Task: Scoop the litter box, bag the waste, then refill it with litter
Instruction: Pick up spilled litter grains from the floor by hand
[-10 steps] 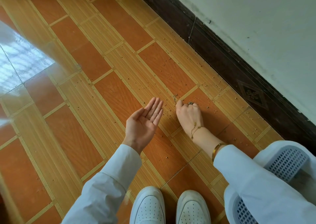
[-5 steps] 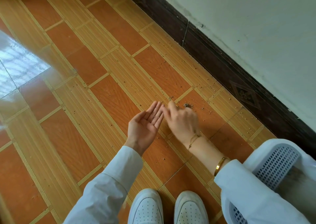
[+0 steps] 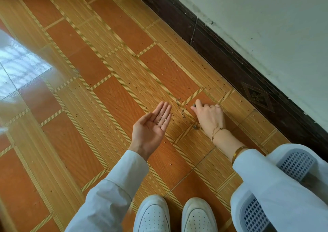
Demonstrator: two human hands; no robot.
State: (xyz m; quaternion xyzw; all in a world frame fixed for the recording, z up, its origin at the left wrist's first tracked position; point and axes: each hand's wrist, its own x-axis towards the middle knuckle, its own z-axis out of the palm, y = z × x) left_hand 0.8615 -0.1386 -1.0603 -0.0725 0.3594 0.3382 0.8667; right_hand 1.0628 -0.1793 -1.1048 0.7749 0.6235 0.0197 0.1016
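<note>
Little bits of spilled litter (image 3: 179,106) lie all over the floor (image 3: 92,93), most of them in a thin line between the two hands and more spread out toward the dark baseboard (image 3: 230,54). That line runs away from the shoes (image 3: 175,215) and toward the wall (image 3: 266,19), leaning a bit to one side. One darker clump (image 3: 195,126) sits just beside the heel of the right hand (image 3: 209,116). The right hand is palm down on the floor with its fingers bent and its fingertips touching the tiles next to a small dark bit; I cannot tell if it has pinched that bit yet. The left hand (image 3: 152,125) is held flat, palm up, with straight fingers like a little plate, and a few grains rest on it. It grips nothing. The litter box (image 3: 298,162) is a white box with a grid of small holes in its top. It sits at the person's right side, partly hidden by the white sleeve (image 3: 276,187). It seems to stretch from near the shoes toward the wall, but too much is covered to be sure. I think the step now is picking up spilled grains by hand. To do it well, push the grains into one small heap first, then pinch them. Keep the left palm level and close by so nothing rolls off. Take the dark clump too.
</note>
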